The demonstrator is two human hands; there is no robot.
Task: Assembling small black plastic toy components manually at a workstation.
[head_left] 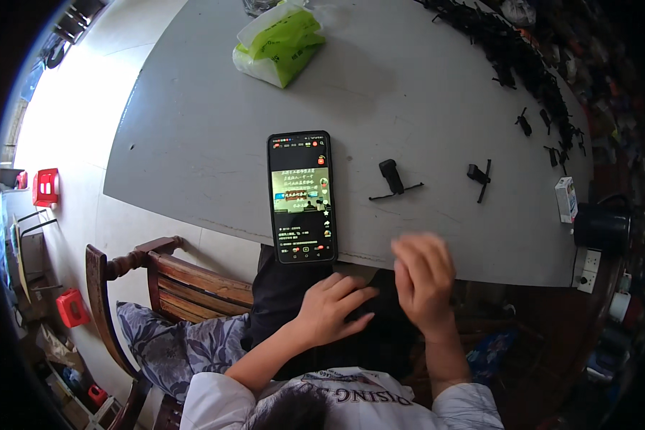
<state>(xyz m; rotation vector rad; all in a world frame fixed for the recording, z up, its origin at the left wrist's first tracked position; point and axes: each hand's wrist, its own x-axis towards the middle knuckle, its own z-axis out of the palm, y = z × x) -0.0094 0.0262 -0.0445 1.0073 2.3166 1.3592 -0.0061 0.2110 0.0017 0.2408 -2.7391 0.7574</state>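
My left hand (335,307) is over my lap, just short of the table's front edge. Its fingers and thumb are spread, and it holds nothing. Raised at the table edge, my right hand (424,279) is partly blurred, with fingers loosely bent, thumb apart and nothing visible in it. A black-cased phone (301,197) lies face up by the edge, beyond my left hand, its screen lit. Beyond my right hand lies a small black plastic part (392,179) with a thin crossbar. A similar black part (480,178) rests farther right. Neither hand touches them.
A long pile of black parts (509,54) runs along the grey table's (193,122) far right side. A green and white plastic bag (283,46) lies at the back. On the right stand a small carton (566,199) and a black container (602,228). A wooden chair (201,287) is left of me.
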